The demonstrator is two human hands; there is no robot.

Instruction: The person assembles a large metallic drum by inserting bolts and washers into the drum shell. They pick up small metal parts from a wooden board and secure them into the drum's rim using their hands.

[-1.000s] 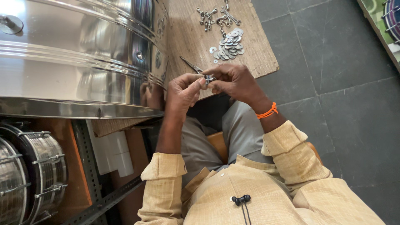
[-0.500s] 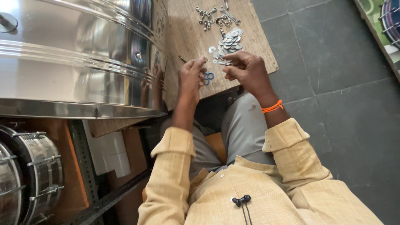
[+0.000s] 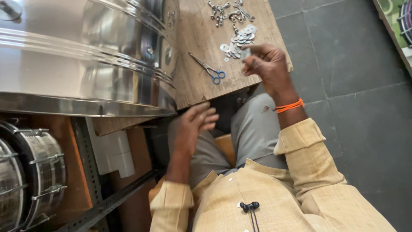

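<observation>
The right hand hovers over the near edge of the wooden board, touching the pile of washers just ahead of it, with the cluster of bolts farther ahead. The scissors lie on the board to that hand's left, ahead of the left hand, which sits below the board's near edge over the lap. The large metal drum shell lies left of both hands, and smaller drums sit nearer and farther left.

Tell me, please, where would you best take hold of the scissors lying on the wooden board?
Probably by the blue finger loops: the scissors lie flat on the wooden board, loops toward the person's edge, closed blades pointing away toward the steel drum. Come from the near side.
</observation>
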